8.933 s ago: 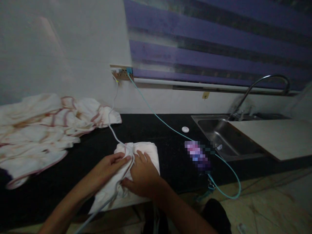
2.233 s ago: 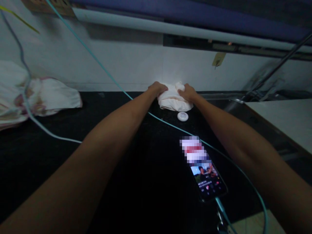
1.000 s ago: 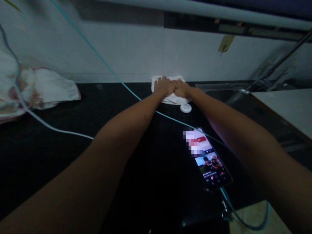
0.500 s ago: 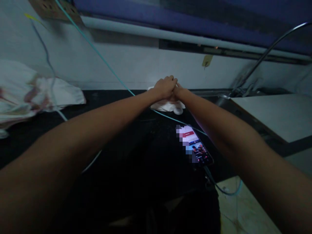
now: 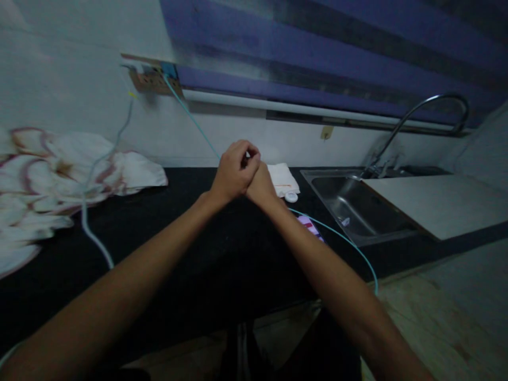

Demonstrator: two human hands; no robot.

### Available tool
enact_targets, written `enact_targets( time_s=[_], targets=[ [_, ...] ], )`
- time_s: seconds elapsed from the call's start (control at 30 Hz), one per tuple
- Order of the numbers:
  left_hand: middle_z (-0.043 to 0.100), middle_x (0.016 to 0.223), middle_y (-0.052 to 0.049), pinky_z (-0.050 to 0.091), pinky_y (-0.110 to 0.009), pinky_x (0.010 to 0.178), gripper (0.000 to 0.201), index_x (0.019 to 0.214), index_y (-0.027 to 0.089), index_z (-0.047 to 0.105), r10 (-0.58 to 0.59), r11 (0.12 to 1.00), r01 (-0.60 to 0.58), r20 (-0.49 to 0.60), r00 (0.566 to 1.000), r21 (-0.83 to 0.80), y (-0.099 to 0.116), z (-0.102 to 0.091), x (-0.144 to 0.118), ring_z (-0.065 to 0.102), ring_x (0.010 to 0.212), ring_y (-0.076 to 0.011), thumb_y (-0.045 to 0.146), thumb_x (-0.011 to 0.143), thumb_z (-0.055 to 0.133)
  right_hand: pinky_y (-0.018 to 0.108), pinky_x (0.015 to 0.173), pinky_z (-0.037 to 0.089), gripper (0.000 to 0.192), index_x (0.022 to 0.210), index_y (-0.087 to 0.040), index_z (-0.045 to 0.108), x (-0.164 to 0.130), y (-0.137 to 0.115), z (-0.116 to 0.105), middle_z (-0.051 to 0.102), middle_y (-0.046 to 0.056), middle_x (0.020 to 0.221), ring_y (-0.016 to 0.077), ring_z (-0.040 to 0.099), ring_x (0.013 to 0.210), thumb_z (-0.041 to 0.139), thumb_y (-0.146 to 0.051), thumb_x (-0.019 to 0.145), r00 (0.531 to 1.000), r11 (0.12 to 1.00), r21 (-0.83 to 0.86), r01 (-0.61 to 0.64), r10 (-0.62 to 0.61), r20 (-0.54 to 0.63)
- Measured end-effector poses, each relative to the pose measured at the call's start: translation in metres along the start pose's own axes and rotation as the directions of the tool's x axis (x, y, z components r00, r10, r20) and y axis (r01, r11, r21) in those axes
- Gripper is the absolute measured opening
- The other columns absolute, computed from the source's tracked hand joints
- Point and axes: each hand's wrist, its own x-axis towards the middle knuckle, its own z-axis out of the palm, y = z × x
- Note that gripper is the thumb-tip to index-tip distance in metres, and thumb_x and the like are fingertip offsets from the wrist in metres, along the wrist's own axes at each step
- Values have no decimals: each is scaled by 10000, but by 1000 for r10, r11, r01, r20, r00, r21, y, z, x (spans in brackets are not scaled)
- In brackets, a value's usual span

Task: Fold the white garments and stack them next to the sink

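A heap of cloth (image 5: 59,174) lies on the bench (image 5: 178,248) at far left. The left hand (image 5: 234,172) curls clenched against the right hand (image 5: 260,185) above the bench; whether either grip holds anything, I cannot tell. A folded towel (image 5: 283,179) lies just behind them, by the sink (image 5: 357,211).

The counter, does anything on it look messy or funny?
Yes. A crumpled pile of white cloths sprawls over the left end of the black counter, while a folded cloth lies neat by the wall. A teal cable also trails off the counter's front edge, where it could catch.
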Motion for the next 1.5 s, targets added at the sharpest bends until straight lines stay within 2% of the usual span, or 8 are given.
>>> enact_targets(
  time_s=[0.1, 0.2, 0.33, 0.67, 0.97, 1.17, 1.3, 1.5],
  targets=[
    [656, 957, -47, 502, -383, 906, 167, 933, 240, 600, -65, 996, 70, 89, 994, -60, -14, -9, -50, 606, 927, -203, 378, 951, 507, 342, 1016, 558, 312, 1308, -249, 646, -34, -16, 44, 706, 91, 1351, 238, 675, 1225, 465, -267, 1055, 999, 981, 189, -37, 42, -24],
    [649, 972, -52, 485, -417, 940, 199, 933, 249, 605, -145, 987, 155, 197, 970, -40, -39, -12, -90, 591, 965, -226, 407, 970, 489, 324, 979, 562, 310, 1309, -267, 642, -54, -19, 80, 721, 71, 1339, 239, 687, 1213, 537, -252, 1018, 988, 957, 256, -137, 113, 105],
    [653, 990, -52, 478, -419, 956, 212, 927, 243, 604, -214, 973, 230, 273, 938, -25, -60, -15, -115, 593, 982, -231, 406, 983, 480, 396, 963, 562, 279, 1193, -237, 699, -64, -18, 102, 763, 109, 1219, 310, 717, 1134, 615, -209, 928, 975, 951, 264, -160, 112, 191],
    [650, 997, -41, 490, -366, 931, 280, 912, 241, 593, -260, 963, 271, 291, 921, 1, -57, -21, -115, 613, 995, -209, 446, 1026, 439, 377, 846, 594, 335, 1161, -294, 736, -67, -21, 101, 789, 84, 1138, 319, 744, 1048, 608, -193, 869, 986, 942, 330, -64, 8, 168],
    [663, 947, -50, 519, -339, 806, 323, 883, 218, 599, -358, 932, 333, 220, 907, 140, -101, -35, -122, 638, 880, -187, 396, 1040, 378, 382, 810, 571, 190, 846, -284, 694, -74, -31, 106, 745, 61, 896, 279, 727, 894, 564, -152, 888, 995, 971, 228, 76, -89, 47],
    [666, 1010, -79, 492, -342, 921, 296, 905, 191, 627, -412, 886, 336, 211, 887, 319, -119, -44, -123, 626, 982, -196, 327, 1023, 392, 300, 823, 483, 176, 874, -194, 666, -78, -24, 110, 702, 57, 902, 198, 664, 876, 524, -126, 952, 993, 973, 213, 84, -99, 63],
    [660, 1064, -112, 489, -381, 952, 313, 933, 181, 654, -460, 814, 355, 137, 877, 460, -143, -71, -121, 619, 1048, -239, 330, 1018, 391, 291, 812, 454, 172, 869, -186, 669, -78, -22, 109, 687, 48, 894, 188, 639, 858, 541, -109, 954, 992, 971, 228, 71, -92, 83],
    [635, 1168, -186, 485, -435, 1053, 344, 1075, 116, 676, -501, 651, 464, -119, 857, 601, -192, -143, -134, 595, 1171, -298, 273, 981, 385, 287, 791, 441, 186, 846, -177, 665, -80, -24, 105, 678, 45, 878, 186, 639, 843, 542, -94, 958, 992, 966, 244, 84, -104, 73]
  ],
)
